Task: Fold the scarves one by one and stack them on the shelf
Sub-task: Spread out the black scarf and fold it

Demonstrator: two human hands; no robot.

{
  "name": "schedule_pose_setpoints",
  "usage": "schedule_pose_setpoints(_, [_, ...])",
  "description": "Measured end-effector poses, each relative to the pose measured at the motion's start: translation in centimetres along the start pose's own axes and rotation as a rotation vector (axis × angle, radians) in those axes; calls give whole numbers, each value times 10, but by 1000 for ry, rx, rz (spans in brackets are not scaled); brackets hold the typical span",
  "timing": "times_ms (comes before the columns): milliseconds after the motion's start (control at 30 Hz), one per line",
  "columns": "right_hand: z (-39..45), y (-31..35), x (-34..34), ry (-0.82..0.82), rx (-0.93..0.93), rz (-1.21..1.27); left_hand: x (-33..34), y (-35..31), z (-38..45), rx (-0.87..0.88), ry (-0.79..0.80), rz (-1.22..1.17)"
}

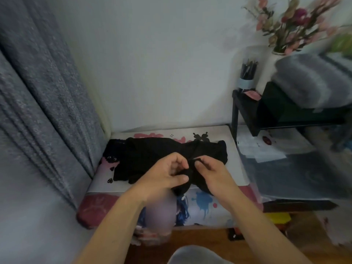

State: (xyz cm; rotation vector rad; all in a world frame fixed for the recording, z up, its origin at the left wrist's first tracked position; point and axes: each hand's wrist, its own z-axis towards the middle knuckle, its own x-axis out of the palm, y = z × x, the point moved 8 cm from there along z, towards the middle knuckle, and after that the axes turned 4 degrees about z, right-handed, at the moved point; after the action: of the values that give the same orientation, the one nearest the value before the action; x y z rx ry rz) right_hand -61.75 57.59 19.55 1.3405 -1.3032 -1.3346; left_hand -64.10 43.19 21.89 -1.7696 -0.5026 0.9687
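Observation:
A black scarf [148, 155] lies crumpled across a low table covered by a printed cloth [207, 202]. Both hands meet over its near middle. My left hand [163, 176] has curled fingers gripping a bunch of the black fabric. My right hand [211, 168] pinches a bit of the same fabric between thumb and fingers, right beside the left. At the right stands a black shelf [245, 111] with a dark folded piece [276, 103] and a grey folded scarf [308, 80] stacked on it.
A grey curtain [43, 111] hangs at the left, close to the table. On the shelf's back stand a pen holder [247, 73] and a vase of pink flowers [293, 25]. Papers [262, 147] lie under the shelf. Wooden floor [190, 242] shows below.

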Motion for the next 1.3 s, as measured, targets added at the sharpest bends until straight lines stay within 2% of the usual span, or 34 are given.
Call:
schedule_pose_setpoints(100, [-4, 11, 10, 48, -93, 34, -5, -7, -9, 4, -60, -59])
schedule_pose_setpoints(300, [-14, 38, 16, 96, -260, 91, -18, -24, -22, 69, -261, -12])
schedule_pose_setpoints(433, [-14, 36, 18, 102, -227, 106, -23, -29, -26, 45, -312, -8])
schedule_pose_setpoints(667, [-19, 39, 13, 113, -189, 199, -27, -24, -30, -5, -338, -175])
schedule_pose_setpoints(900, [-21, 48, 9, 90, -228, 198, -22, -44, -38, 115, -300, 74])
schedule_pose_setpoints(1100, [-29, 47, 21, 155, -277, 266, -28, -54, -38, 202, -384, 210])
schedule_pose_setpoints(1300, [-30, 42, 24, 269, -242, 157, -32, -51, -42, 141, -472, 244])
